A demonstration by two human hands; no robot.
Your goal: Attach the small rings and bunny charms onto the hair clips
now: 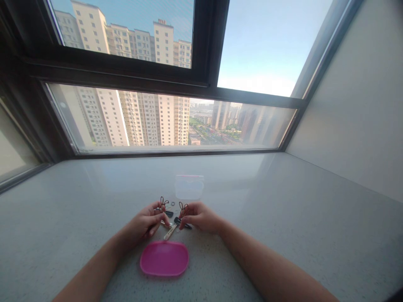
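My left hand (147, 221) is closed, with a brown bow-shaped hair tie (163, 202) at its fingertips. My right hand (201, 218) is pinched on a second brown bow-shaped hair tie (182, 207), whose loops stick up past the index finger. Between and under the hands lie several snap hair clips: a cream hair clip (170, 232) pointing toward me, and a black hair clip (169, 214) beside the left fingers. A small dark ring-shaped band (173, 204) rests just beyond them. Fingers partly hide the other clips.
A pink oval tray (164, 259) sits on the speckled white sill (267, 201), close in front of the hands. Beyond the hands lies a clear zip bag (189, 187). A dark-framed window (176, 153) borders the back, and a white wall (352, 113) rises at the right.
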